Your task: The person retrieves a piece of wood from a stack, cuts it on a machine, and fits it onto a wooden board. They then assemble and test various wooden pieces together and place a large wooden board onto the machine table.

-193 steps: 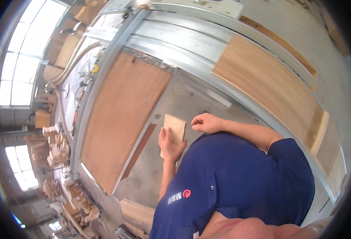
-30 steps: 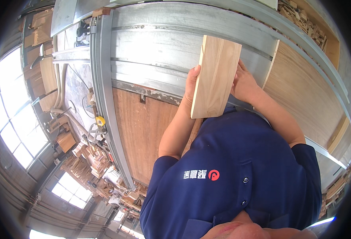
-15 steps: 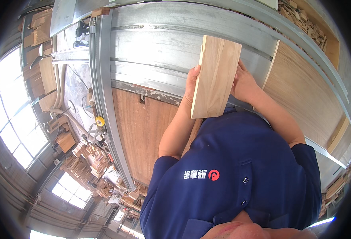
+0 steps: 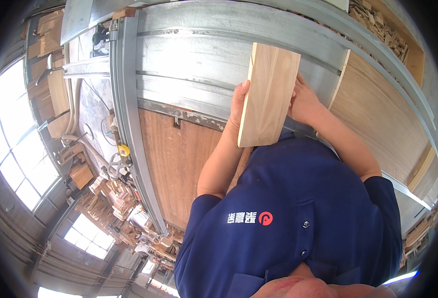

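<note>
A pale rectangular wooden board (image 4: 271, 94) is held up in front of my chest, its broad grained face toward me and its long side running away from me. My left hand (image 4: 239, 102) is closed on its left edge, with the thumb showing beside the edge and the other fingers hidden behind. At the right edge, my right hand (image 4: 306, 103) is closed with curled fingers against the board, partly hidden by it. Beyond and below the board lies a grey metal machine table (image 4: 189, 54) with long grooves.
A brown wooden panel (image 4: 179, 159) adjoins the metal table on the left, another wooden panel (image 4: 378, 114) on the right. A metal rail (image 4: 127, 99) borders the left side, with a yellow tape measure (image 4: 124, 150) beside it. Wood offcuts (image 4: 378, 30) fill a bin at far right.
</note>
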Action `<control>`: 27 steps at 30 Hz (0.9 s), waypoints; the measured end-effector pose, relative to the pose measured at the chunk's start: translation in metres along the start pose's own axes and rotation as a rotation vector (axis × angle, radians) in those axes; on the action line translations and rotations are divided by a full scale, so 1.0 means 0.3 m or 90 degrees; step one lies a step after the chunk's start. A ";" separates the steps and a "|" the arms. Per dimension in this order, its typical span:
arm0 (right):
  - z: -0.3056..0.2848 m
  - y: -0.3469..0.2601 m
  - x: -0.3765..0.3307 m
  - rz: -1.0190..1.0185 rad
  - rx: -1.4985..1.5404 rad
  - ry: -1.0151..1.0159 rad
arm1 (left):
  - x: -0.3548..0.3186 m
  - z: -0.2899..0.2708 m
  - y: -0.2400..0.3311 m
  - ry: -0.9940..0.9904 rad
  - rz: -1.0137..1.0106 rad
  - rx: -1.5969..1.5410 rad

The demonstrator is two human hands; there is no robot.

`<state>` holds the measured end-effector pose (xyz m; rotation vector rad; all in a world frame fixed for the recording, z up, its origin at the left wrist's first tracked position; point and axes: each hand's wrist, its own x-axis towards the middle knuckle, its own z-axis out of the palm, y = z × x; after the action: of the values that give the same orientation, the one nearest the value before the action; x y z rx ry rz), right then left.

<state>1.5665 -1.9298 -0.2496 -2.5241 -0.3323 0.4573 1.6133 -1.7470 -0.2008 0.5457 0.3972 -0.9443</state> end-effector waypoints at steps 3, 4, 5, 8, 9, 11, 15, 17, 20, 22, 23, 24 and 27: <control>0.013 0.004 0.013 0.011 0.034 0.007 | 0.006 -0.009 -0.006 0.011 0.008 -0.019; 0.007 0.002 0.018 0.011 0.035 0.006 | 0.007 -0.011 -0.004 0.012 0.009 -0.019; -0.004 -0.002 0.023 0.007 0.000 -0.029 | 0.008 -0.014 -0.002 0.004 0.008 -0.018; -0.007 0.000 0.031 0.004 -0.038 -0.074 | 0.009 -0.017 0.003 -0.011 0.010 -0.009; -0.004 0.002 0.033 0.005 -0.041 -0.082 | 0.010 -0.018 0.004 -0.017 0.012 -0.002; 0.011 0.008 0.034 0.009 -0.038 -0.079 | 0.011 -0.025 0.003 -0.019 0.006 -0.008; 0.008 0.006 0.040 0.007 -0.046 -0.086 | 0.015 -0.030 0.004 -0.011 -0.007 -0.030; 0.000 0.003 0.044 0.009 -0.052 -0.099 | 0.016 -0.035 0.003 -0.009 -0.008 -0.029; 0.023 0.015 0.038 0.001 -0.054 -0.083 | 0.020 -0.036 0.001 -0.009 -0.006 -0.022; 0.025 0.016 0.038 -0.008 -0.049 -0.056 | 0.022 -0.038 0.001 -0.011 -0.002 -0.018; 0.014 0.008 0.041 0.000 -0.049 -0.070 | 0.022 -0.040 0.002 -0.013 -0.004 -0.020; 0.008 0.005 0.043 0.009 -0.049 -0.084 | 0.022 -0.043 0.003 -0.015 -0.005 -0.022; 0.010 0.010 0.043 -0.006 -0.058 -0.072 | 0.029 -0.046 0.007 -0.029 -0.008 -0.049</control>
<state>1.5775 -1.9266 -0.2570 -2.5889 -0.4160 0.5960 1.6186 -1.7435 -0.2161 0.4508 0.3950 -0.9475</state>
